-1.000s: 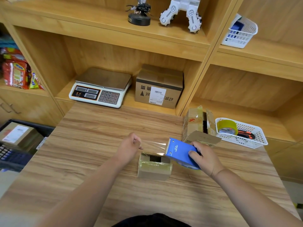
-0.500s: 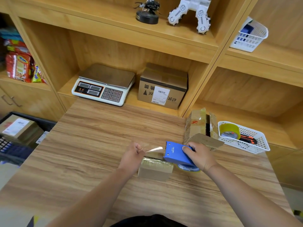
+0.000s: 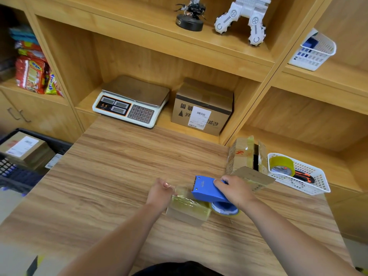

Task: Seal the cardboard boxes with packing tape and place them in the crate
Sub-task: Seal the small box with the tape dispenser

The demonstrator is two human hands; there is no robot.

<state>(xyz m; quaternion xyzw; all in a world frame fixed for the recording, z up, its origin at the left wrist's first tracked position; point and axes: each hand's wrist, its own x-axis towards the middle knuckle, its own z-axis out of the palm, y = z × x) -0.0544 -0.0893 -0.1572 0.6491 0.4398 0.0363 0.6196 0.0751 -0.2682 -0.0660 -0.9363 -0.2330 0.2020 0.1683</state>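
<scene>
A small cardboard box (image 3: pixel 187 213) lies on the wooden table (image 3: pixel 119 166), its top covered with clear tape. My left hand (image 3: pixel 160 193) pinches the free end of the tape at the box's left edge. My right hand (image 3: pixel 236 191) grips a blue tape dispenser (image 3: pixel 207 191) that sits low over the box's right side, its roll (image 3: pixel 225 209) hanging beside the box. A second, open cardboard box (image 3: pixel 242 156) with raised flaps stands behind my right hand. The dark crate (image 3: pixel 59 145) at the left edge holds a labelled sealed box (image 3: pixel 22 148).
A white basket (image 3: pixel 310 182) at the right holds a yellow tape roll (image 3: pixel 281 166) and a utility knife (image 3: pixel 303 176). On the shelf behind stand a weighing scale (image 3: pixel 131 104) and a larger labelled carton (image 3: pixel 202 107). Snack packs (image 3: pixel 31 74) sit far left.
The dispenser has come down and to the left onto the box, and the stretched tape now lies on the box top. My left hand stayed at the box's left edge.
</scene>
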